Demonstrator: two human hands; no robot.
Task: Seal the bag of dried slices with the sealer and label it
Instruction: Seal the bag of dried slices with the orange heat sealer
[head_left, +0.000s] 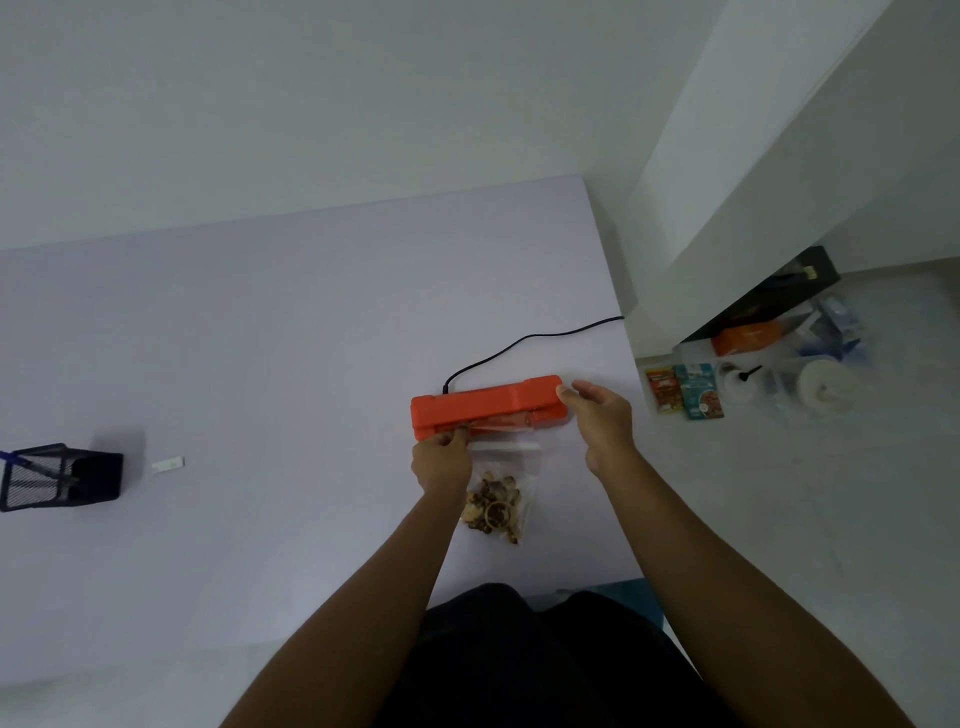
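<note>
An orange sealer (485, 404) lies on the white table (260, 338), its black cord (524, 340) running to the table's right edge. A clear bag of brown dried slices (494, 506) lies in front of it, with its open top edge reaching into the sealer's slot. My left hand (441, 462) pinches the bag's top left corner at the slot. My right hand (600, 415) hovers by the sealer's right end, fingers apart, thumb close to the lid. A small white label (167, 463) lies far to the left.
A black mesh pen holder (60, 475) with a blue pen stands at the left edge. Right of the table, the floor holds food packets (684, 389), a white tub (826, 387), clear containers and a black box (769, 301). A white wall rises behind.
</note>
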